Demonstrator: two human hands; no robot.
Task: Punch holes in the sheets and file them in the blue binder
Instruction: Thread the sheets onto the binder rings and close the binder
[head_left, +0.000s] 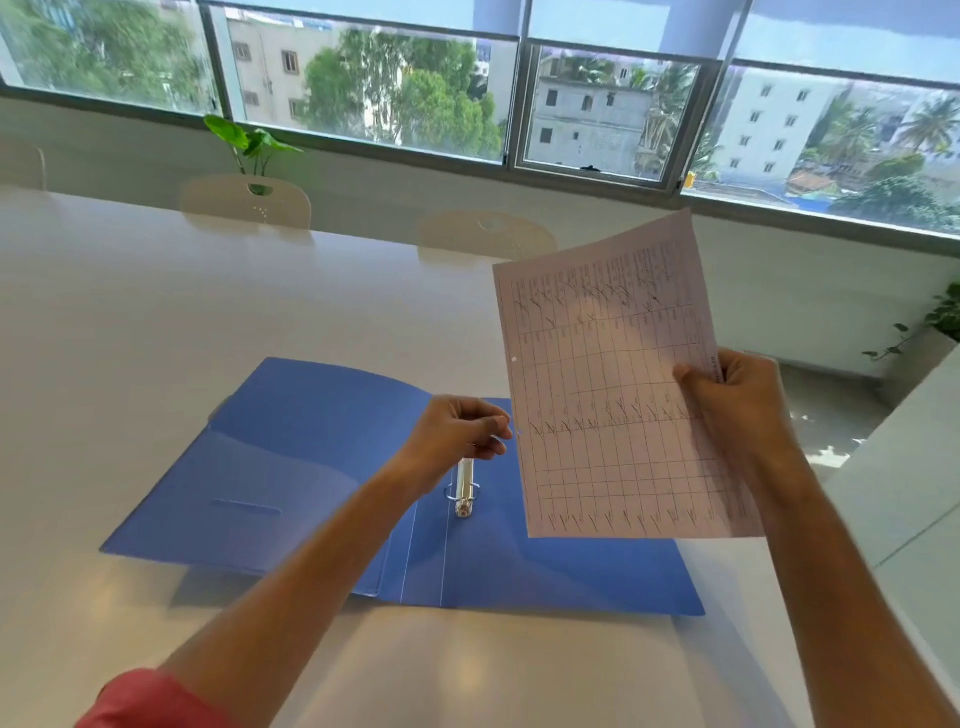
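The blue binder (291, 467) lies open and flat on the white table (156, 312). Its metal ring mechanism (464, 491) sits on the right half near the spine. My left hand (457, 434) hovers over the upper end of the mechanism, fingers pinched together at its upper ring; whether they grip it is unclear. My right hand (737, 400) holds a printed sheet with a ruled table (613, 384) upright above the binder's right half, gripping its right edge. Two punched holes show along the sheet's left edge.
Two white chairs (244, 200) (485, 234) stand at the table's far side. A green plant (249, 143) rises behind the left chair. Windows run along the back wall. A white counter (914, 493) stands at the right.
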